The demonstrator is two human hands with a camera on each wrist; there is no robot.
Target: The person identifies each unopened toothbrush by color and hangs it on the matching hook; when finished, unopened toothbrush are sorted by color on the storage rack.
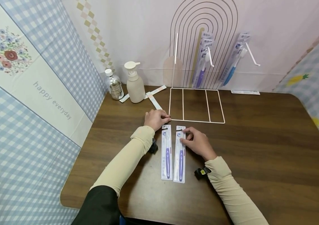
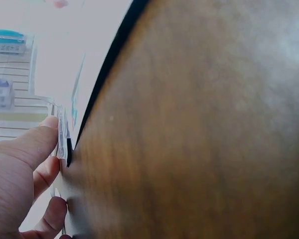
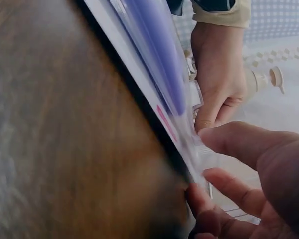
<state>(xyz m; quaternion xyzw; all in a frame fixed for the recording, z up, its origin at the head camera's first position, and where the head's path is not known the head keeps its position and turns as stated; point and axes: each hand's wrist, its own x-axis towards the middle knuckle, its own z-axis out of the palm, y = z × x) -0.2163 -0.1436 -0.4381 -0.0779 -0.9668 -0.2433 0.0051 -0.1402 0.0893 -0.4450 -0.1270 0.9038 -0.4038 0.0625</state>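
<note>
Brown wooden table point(image 1: 260, 150), white wire display rack point(image 1: 197, 106) standing at its far edge with two packaged toothbrushes hanging on its hooks point(image 1: 203, 61). A pump bottle point(image 1: 134, 82) and a small clear bottle point(image 1: 114, 84) sit far left.

Two purple toothbrush packs lie flat side by side, just touching, in front of the rack base. Long axes run near-to-far, hang-tab ends pointing at the rack. Left pack point(image 1: 166, 152), right pack point(image 1: 180, 153).

Left hand point(image 1: 156, 119) sits at the far end of the left pack, fingers curled, thumb and fingers pinching the tab end; it's right beside the rack's front-left corner. Right hand point(image 1: 197, 142) pinches the far end of the right pack from its right side. Each hand is nearest its own pack; both grip the rack-facing ends.

Left wrist view confirms the thumb point(image 2: 37, 142) pressed on the pack edge; the head view can't resolve that. Right wrist view shows the fingertips point(image 3: 224, 137) closing on the clear blister edge, with the left hand behind.
</note>
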